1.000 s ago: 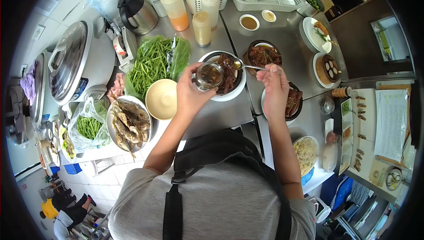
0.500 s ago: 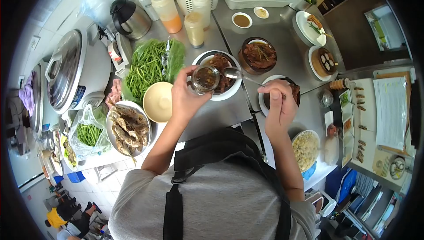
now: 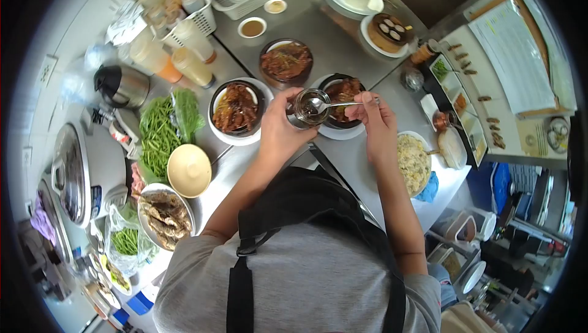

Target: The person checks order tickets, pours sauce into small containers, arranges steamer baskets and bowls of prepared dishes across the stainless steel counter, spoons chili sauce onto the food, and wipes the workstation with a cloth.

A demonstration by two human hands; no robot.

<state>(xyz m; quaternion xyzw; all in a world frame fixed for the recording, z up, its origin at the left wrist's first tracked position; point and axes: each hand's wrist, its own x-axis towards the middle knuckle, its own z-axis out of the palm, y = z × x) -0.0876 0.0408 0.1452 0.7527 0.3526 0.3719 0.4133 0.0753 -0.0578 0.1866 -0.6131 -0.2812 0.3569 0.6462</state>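
A small glass jar (image 3: 297, 119) with dark contents is gripped in my left hand (image 3: 280, 130), its mouth facing up. My right hand (image 3: 381, 126) pinches the handle of a metal spoon (image 3: 344, 104), whose bowl end is at the jar's mouth. Just behind them is the right-hand dark bowl of brown saucy meat (image 3: 344, 90) on a white plate, partly hidden by the jar and my hands. Another dark bowl of meat (image 3: 234, 111) sits on a white plate to the left. Farther back stands a third bowl of meat (image 3: 286, 62).
Left are green vegetables (image 3: 158, 140), a cream bowl (image 3: 189, 171), a plate of fish (image 3: 160, 217) and squeeze bottles (image 3: 192, 67). Right are a dish of yellowish food (image 3: 411, 164) and a tray of garnishes (image 3: 458, 109). Small sauce dishes (image 3: 252, 27) sit at the back.
The view has turned rightward. Both hands have shifted from the left bowl to the right bowl. The spoon, formerly over the left bowl's meat, is now at the jar's mouth.
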